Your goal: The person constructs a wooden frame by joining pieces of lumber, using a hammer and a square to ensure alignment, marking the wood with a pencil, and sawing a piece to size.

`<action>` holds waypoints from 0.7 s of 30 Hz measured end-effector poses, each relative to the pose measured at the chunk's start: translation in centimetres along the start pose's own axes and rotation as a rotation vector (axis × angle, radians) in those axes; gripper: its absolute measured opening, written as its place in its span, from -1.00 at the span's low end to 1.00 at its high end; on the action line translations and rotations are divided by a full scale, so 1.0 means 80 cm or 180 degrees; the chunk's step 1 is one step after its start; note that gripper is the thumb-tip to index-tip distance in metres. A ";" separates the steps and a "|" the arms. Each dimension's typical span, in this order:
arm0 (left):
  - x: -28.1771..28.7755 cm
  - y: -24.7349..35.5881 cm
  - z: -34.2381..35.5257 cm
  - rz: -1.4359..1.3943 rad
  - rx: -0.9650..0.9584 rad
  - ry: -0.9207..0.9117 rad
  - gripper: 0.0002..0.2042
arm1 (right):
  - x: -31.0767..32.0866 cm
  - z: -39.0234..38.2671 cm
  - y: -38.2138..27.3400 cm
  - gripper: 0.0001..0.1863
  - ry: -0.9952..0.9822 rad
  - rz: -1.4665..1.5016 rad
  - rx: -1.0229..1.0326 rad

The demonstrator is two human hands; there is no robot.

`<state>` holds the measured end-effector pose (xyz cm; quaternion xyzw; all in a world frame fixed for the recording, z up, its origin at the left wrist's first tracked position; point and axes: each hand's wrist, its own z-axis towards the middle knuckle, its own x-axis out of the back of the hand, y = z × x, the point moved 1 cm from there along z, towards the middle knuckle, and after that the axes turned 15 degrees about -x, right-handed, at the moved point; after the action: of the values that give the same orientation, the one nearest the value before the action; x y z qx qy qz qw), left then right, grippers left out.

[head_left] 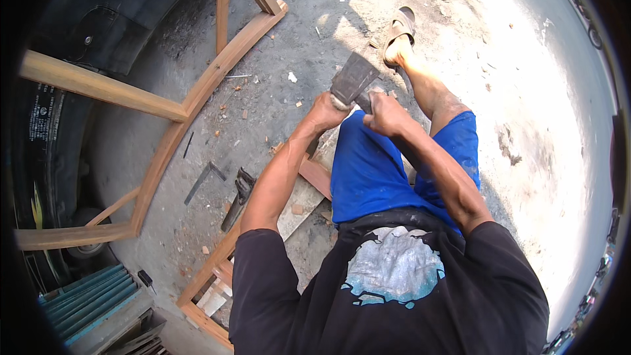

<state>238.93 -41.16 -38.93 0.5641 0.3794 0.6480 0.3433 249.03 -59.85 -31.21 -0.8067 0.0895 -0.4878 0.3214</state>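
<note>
A hatchet with a broad dark metal blade (pixel 355 73) is held up in front of my lap. My left hand (pixel 325 112) is closed around it just below the blade, where a small pale end shows beside the fingers. Close by on the right, my right hand (pixel 386 114) is wrapped round a dark tool (pixel 363 102) that touches or nearly touches the hatchet's lower edge. The tool's kind is unclear, since the fingers and forearm cover most of it. Below both hands are my blue shorts (pixel 368 171).
A curved-looking wooden frame (pixel 217 72) stands at the left. On the dusty ground lie a metal square (pixel 202 181), a dark-handled saw (pixel 243 187) and wood chips. Another wooden frame (pixel 209 273) lies beside my left arm. Teal slats (pixel 85 302) are at lower left.
</note>
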 end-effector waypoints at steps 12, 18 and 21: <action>0.037 0.028 -0.103 0.0372 -0.0035 0.1869 -0.73 | 0.081 -0.100 -0.037 -0.62 -0.0637 0.1313 -0.0223; 0.072 0.031 -0.133 -0.0195 -0.0414 0.2468 -0.80 | 0.140 -0.139 -0.094 -0.51 0.0061 0.1985 0.0680; 0.080 -0.001 -0.136 0.0342 -0.0896 0.2337 -0.82 | 0.168 -0.163 -0.121 -0.65 0.0599 0.2507 0.1158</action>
<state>227.31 -36.66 -36.78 0.2614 0.3542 0.8694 0.2245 243.21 -64.09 -11.37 -0.5935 0.3315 -0.4074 0.6099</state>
